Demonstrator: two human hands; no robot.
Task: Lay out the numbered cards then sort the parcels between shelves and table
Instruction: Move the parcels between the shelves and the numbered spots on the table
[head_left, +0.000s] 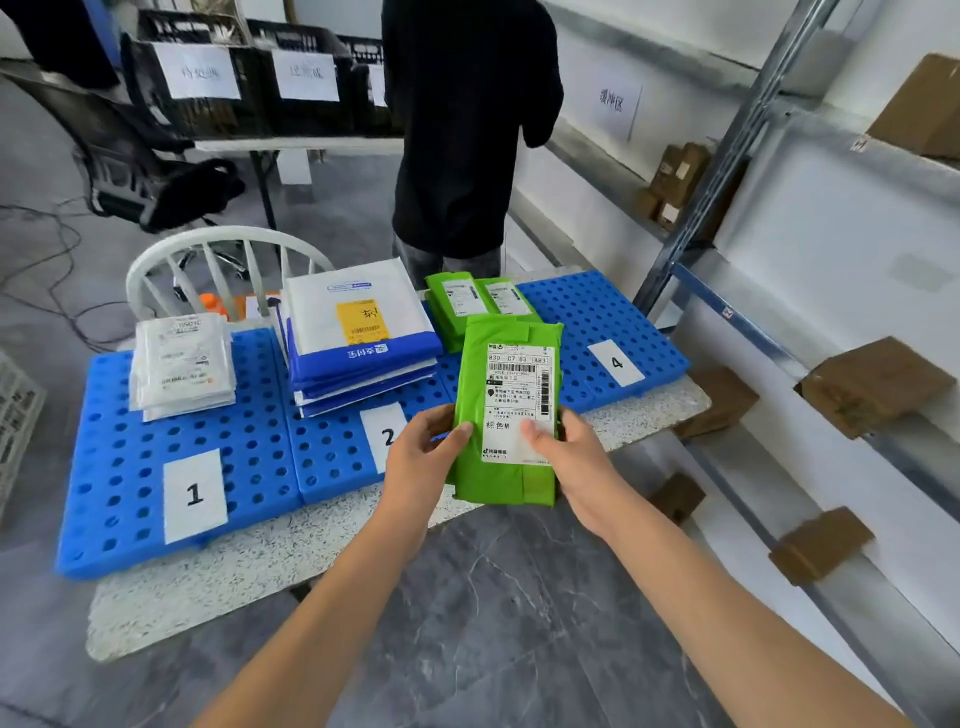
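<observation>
**Two hands hold a green parcel over a numbered sorting table**

A person holds a green parcel (506, 410) upright in both hands, above the near edge of a speckled tabletop (208, 587). The left hand (421, 457) grips its lower left side and the right hand (571, 462) its lower right. Both thumbs press on the white shipping label, and the fingers are curled out of sight behind.

Blue perforated panels (130, 441) cover most of the tabletop. White cards lie on them: card 1 (195, 494) at the near left, card 2 (384, 434) partly behind the left hand, and card 4 (616, 362) at the right. Behind card 1 sits a stack of clear-wrapped white parcels (182, 364). Behind card 2 is a stack of blue-and-white mailers (358, 343). Two more green parcels (478, 301) lie just beyond the held one.

To the right, metal shelves (753, 322) carry scattered brown boxes (872, 384). A person in black (467, 130) stands past the table, beside a white chair (223, 260).
</observation>
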